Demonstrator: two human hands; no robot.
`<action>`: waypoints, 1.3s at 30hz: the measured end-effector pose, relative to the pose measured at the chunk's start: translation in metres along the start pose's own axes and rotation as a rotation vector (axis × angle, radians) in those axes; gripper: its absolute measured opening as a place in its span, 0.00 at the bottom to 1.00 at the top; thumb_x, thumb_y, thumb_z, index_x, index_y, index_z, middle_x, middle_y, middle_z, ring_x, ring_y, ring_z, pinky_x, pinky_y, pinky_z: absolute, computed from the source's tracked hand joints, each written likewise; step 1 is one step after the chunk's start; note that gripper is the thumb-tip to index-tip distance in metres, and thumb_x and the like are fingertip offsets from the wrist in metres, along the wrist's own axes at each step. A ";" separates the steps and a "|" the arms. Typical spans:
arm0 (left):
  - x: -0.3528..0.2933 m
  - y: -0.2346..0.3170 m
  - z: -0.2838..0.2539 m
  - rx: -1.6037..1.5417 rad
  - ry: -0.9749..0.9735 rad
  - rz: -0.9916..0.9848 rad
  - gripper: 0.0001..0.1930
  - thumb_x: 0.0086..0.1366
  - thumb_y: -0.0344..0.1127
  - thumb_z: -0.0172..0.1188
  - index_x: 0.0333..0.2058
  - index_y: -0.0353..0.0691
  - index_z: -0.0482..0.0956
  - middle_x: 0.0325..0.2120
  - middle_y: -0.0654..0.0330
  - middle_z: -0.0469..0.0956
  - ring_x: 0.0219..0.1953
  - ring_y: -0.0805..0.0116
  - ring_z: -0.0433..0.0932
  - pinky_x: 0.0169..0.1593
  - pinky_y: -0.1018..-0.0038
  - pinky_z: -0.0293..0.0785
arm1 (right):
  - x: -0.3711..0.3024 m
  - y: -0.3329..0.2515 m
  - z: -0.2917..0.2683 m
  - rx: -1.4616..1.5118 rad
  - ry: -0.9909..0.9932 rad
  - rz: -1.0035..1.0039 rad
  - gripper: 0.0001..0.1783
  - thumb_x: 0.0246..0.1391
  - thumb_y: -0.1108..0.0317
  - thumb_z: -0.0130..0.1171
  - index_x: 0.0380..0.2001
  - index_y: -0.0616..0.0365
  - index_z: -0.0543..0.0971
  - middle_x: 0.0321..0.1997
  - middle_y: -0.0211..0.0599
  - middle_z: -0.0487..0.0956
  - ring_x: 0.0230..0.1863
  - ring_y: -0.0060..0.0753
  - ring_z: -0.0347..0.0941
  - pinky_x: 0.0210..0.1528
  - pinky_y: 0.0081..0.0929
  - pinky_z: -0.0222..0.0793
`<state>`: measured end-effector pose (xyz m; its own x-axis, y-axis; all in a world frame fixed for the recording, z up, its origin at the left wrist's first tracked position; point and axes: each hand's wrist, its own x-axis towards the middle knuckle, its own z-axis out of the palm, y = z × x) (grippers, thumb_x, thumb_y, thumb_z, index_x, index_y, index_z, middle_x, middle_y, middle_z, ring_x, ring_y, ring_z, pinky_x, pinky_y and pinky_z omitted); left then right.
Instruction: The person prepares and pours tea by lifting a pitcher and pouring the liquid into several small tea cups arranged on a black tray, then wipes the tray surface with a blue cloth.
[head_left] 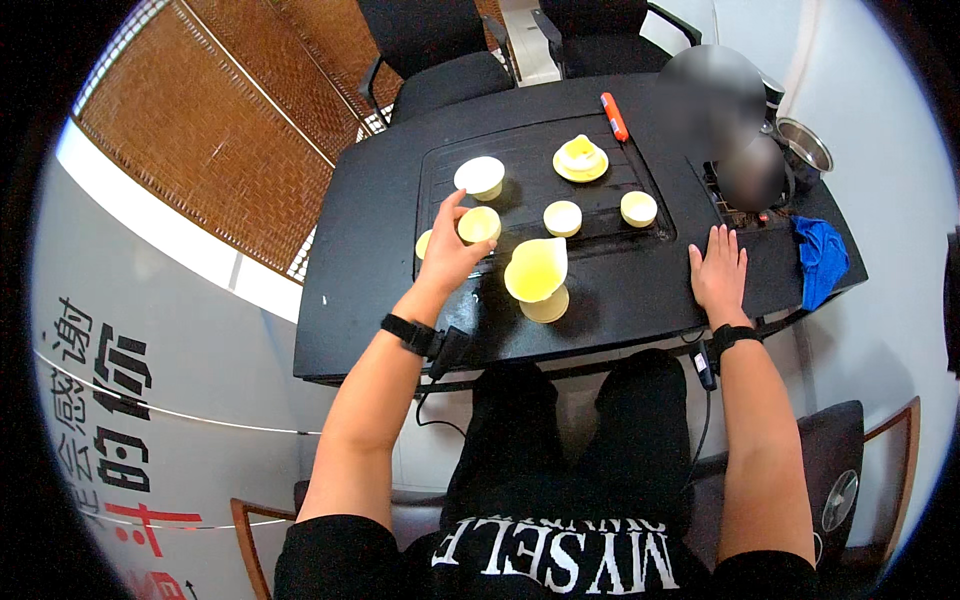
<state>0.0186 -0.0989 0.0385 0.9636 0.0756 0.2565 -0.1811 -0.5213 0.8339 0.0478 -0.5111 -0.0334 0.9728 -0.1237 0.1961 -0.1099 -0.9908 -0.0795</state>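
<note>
My left hand point(452, 250) grips a small white teacup point(479, 224) by its rim, thumb and fingers on opposite sides, over the near left of the tea tray. Partly behind that hand shows another yellowish cup point(423, 243). A white bowl point(480, 177) stands just beyond my fingertips. To the right of the held cup is a spouted pitcher point(537, 270), yellowish inside. Two more small cups, a middle one point(562, 218) and a right one point(638, 209), sit apart on the tray. My right hand point(719, 272) lies flat on the table's near right part, fingers stretched, holding nothing.
The black table point(350, 270) carries a sunken tray point(530, 140). On it are a saucer with a lid-like piece point(580, 158) and a red tube point(614, 117). At right stand a blurred kettle point(752, 175) and metal pot point(805, 145). A blue cloth point(820, 262) hangs over the edge.
</note>
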 end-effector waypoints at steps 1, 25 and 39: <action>-0.003 0.016 -0.007 -0.046 -0.007 0.009 0.44 0.50 0.26 0.70 0.65 0.38 0.57 0.47 0.54 0.74 0.51 0.63 0.75 0.58 0.69 0.70 | 0.001 -0.001 0.002 0.004 0.012 -0.006 0.35 0.68 0.47 0.40 0.69 0.61 0.59 0.75 0.43 0.56 0.77 0.42 0.45 0.75 0.47 0.39; -0.029 0.119 0.005 0.062 -0.176 0.154 0.43 0.51 0.21 0.68 0.66 0.41 0.59 0.49 0.58 0.72 0.54 0.65 0.72 0.62 0.69 0.66 | 0.000 -0.002 -0.005 0.078 -0.036 0.023 0.36 0.68 0.47 0.38 0.70 0.61 0.57 0.76 0.42 0.53 0.78 0.41 0.42 0.76 0.45 0.36; -0.032 0.124 0.010 0.268 -0.176 0.207 0.43 0.50 0.22 0.67 0.65 0.41 0.60 0.52 0.54 0.69 0.57 0.59 0.70 0.64 0.66 0.65 | 0.002 -0.001 0.003 0.106 -0.005 0.021 0.36 0.67 0.47 0.39 0.70 0.62 0.57 0.76 0.42 0.53 0.78 0.41 0.42 0.77 0.46 0.34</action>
<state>-0.0326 -0.1742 0.1289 0.9354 -0.1897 0.2983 -0.3397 -0.7159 0.6100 0.0502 -0.5106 -0.0358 0.9714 -0.1441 0.1886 -0.1085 -0.9763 -0.1871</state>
